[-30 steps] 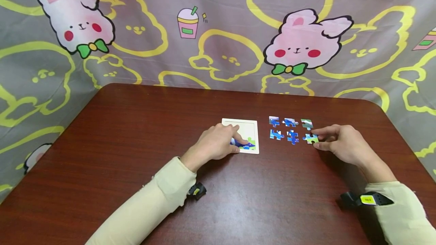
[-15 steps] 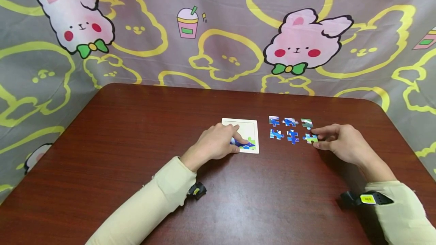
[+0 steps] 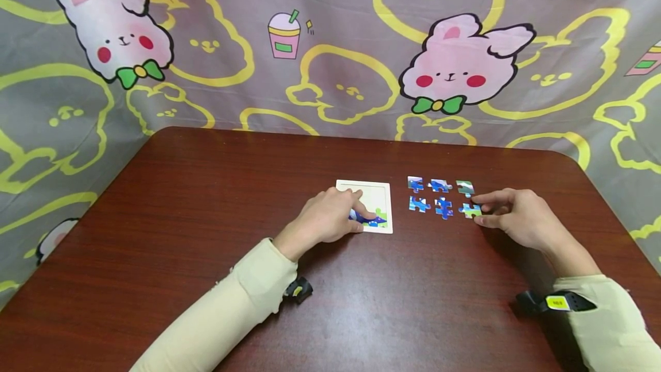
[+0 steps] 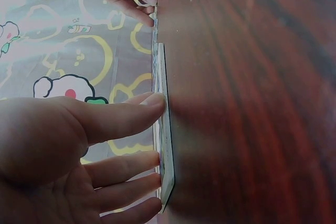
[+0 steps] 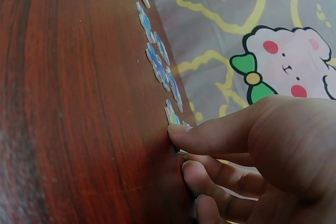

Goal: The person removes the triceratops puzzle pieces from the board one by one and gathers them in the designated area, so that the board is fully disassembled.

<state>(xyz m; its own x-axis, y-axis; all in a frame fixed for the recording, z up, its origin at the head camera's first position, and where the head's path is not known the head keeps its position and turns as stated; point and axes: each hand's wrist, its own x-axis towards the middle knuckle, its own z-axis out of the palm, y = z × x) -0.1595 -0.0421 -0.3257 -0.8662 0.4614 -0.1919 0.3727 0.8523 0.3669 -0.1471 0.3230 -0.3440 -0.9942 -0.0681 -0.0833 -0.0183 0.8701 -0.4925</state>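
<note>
In the head view, my left hand (image 3: 330,215) rests on a square white puzzle tray (image 3: 390,202), thumb by its near edge and the other fingers extended over it. A dark blue and green picture part (image 3: 379,221) shows in the tray's lower right; the hand covers its left portion. My right hand (image 3: 528,220) pinches the right side of a green and blue puzzle piece (image 3: 470,210) between thumb and forefinger, low at the tabletop. In the right wrist view, the thumb (image 5: 181,129) lies against this piece's edge.
Several other puzzle pieces (image 3: 440,185) lie in two rows between the tray and my right hand. The brown wooden table (image 3: 232,188) ends at a cartoon-print curtain (image 3: 330,79). Straps with small black devices (image 3: 558,303) sit at both cuffs.
</note>
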